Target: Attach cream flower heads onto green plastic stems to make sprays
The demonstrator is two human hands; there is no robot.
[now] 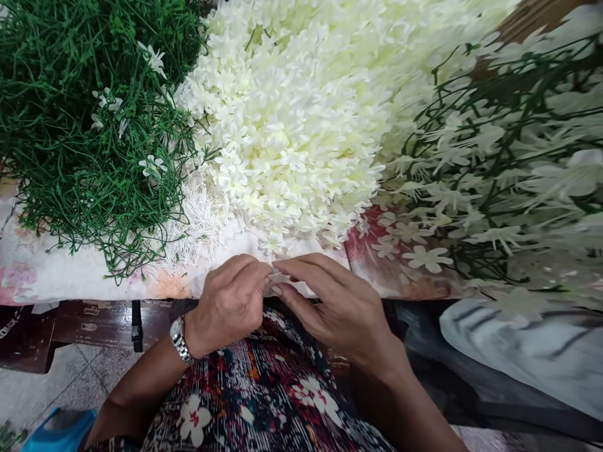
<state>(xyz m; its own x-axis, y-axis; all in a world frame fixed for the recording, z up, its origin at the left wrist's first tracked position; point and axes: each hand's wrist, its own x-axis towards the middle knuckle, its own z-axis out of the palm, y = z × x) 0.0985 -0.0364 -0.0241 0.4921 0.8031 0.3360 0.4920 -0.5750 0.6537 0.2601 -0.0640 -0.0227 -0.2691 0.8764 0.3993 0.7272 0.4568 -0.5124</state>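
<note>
My left hand (233, 304), with a silver watch (180, 341) on the wrist, is closed in a pinch at the table's front edge. Facing it, my right hand (336, 307) has its thumb and fingers brought together at the same spot. What lies between the fingertips is too small to make out. Beyond the hands rises a large heap of creamy white flowers (292, 125). A pile of thin white strands (198, 226) lies to its left, beside a mass of green plastic stems (89, 125) with a few white blossoms on it.
Green stems bearing white flowers (452, 194) crowd the right side. A floral cloth (70, 270) covers the table. Below its edge are a dark wooden bench (98, 323), a black buckle strap (136, 326), a blue object (59, 430) at lower left and pale striped fabric (518, 351) at right.
</note>
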